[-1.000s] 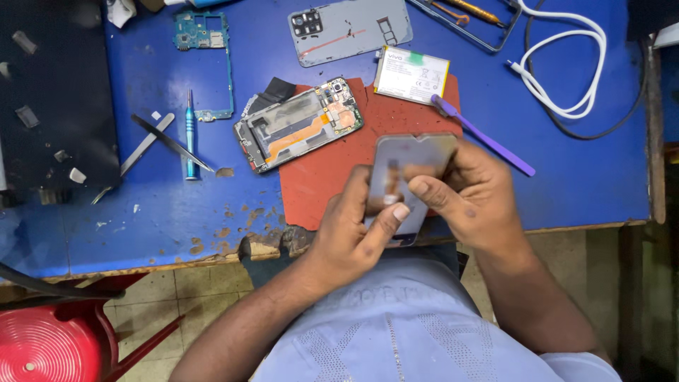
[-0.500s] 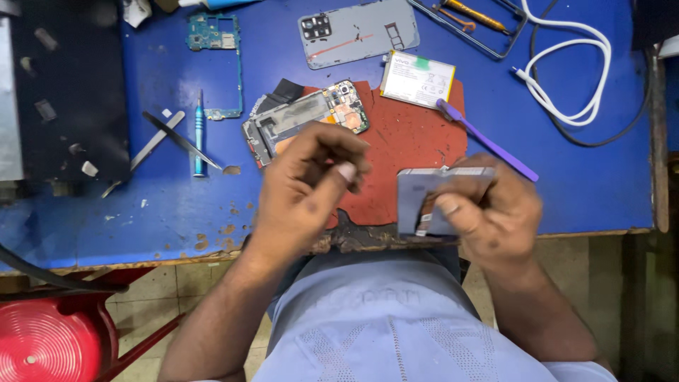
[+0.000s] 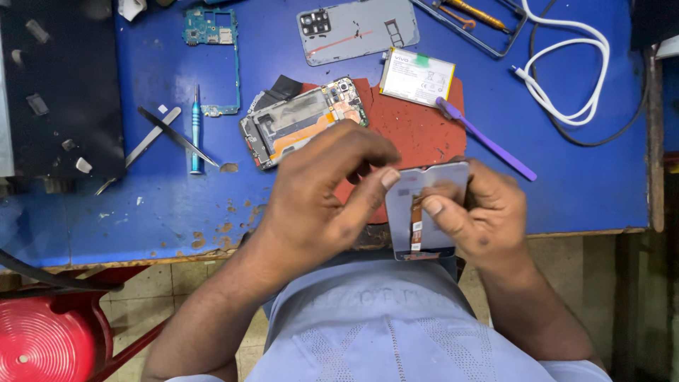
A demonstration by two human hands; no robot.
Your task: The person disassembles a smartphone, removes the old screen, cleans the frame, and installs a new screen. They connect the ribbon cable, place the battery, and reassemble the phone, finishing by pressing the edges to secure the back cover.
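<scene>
The right hand [image 3: 481,212] grips a grey screen panel [image 3: 424,212] at lower centre of the frame, thumb on its orange flex strip; the left hand [image 3: 325,191] pinches the panel's left edge; both are closed on it. The phone looks fully stripped, with reassembly not begun: the open frame [image 3: 304,120] lies on a red mat [image 3: 417,134], the back cover [image 3: 357,28] at top centre, the circuit board [image 3: 212,28] upper left. The battery [image 3: 417,76], a white rectangle with a green tab, rests right of the frame on the blue desk [image 3: 580,177].
</scene>
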